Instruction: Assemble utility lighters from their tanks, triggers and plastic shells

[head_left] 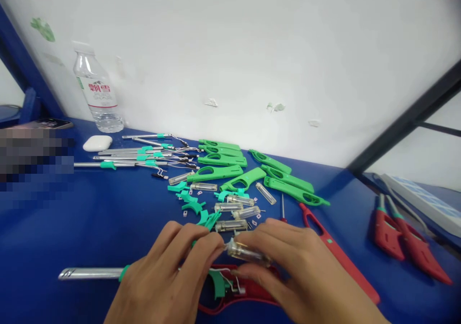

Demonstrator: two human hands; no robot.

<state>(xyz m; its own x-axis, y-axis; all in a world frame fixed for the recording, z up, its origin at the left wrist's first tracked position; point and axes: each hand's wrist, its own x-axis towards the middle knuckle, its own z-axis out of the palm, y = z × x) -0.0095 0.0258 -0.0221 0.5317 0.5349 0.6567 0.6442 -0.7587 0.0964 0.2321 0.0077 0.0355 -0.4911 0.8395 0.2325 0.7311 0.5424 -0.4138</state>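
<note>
My right hand [291, 261] pinches a clear lighter fuel tank [248, 254] between thumb and fingers, its valve end turned left. My left hand [169, 271] is closed, with its fingertips at that valve end; whatever they pinch is hidden. Under both hands lies an open red lighter shell [216, 309], with a teal trigger [218, 284] and white wires inside. A silver lighter tube [90, 273] extends left from beneath my left hand. Just beyond the hands are several loose fuel tanks [230, 225] and teal plastic parts [192, 206].
Green shell halves [216, 172] and silver tubes with wires [129, 158] lie farther back. A red shell half [342, 257] and screwdriver [283, 209] are right of centre. Red lighters [389, 235] and a power strip [425, 199] are far right. A water bottle [95, 89] stands by the wall.
</note>
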